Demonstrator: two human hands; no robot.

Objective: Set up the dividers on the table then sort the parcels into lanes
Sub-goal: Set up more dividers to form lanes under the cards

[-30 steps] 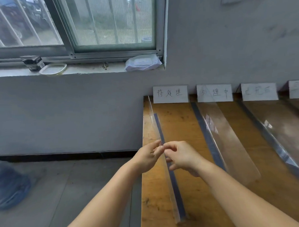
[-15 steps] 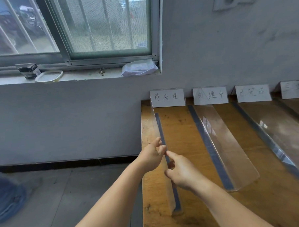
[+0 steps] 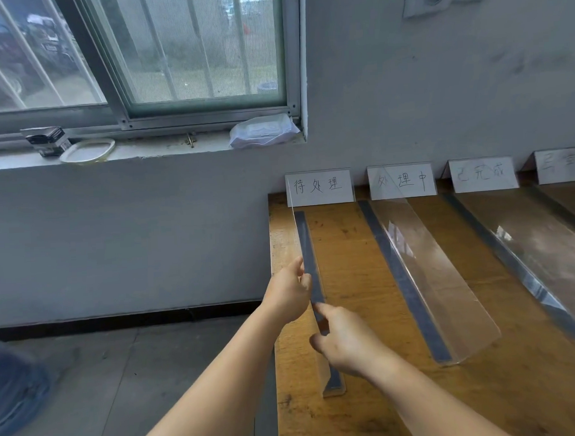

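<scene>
The rightmost label card (image 3: 562, 165) is cut off by the picture's right edge, its writing too faint to read. The third clear divider (image 3: 544, 256) runs out of view there too — blurred. A blue, blurred shape (image 3: 13, 391) on the floor is cut by the left edge — unidentifiable. The tabletop's (image 3: 346, 248) near edge lies below the view.

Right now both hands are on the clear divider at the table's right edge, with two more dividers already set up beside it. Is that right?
Not quite: the clear divider under the left hand and right hand stands at the table's left edge, not its right. The head view shows this. The other dividers do stand beside it, on its right.
</scene>
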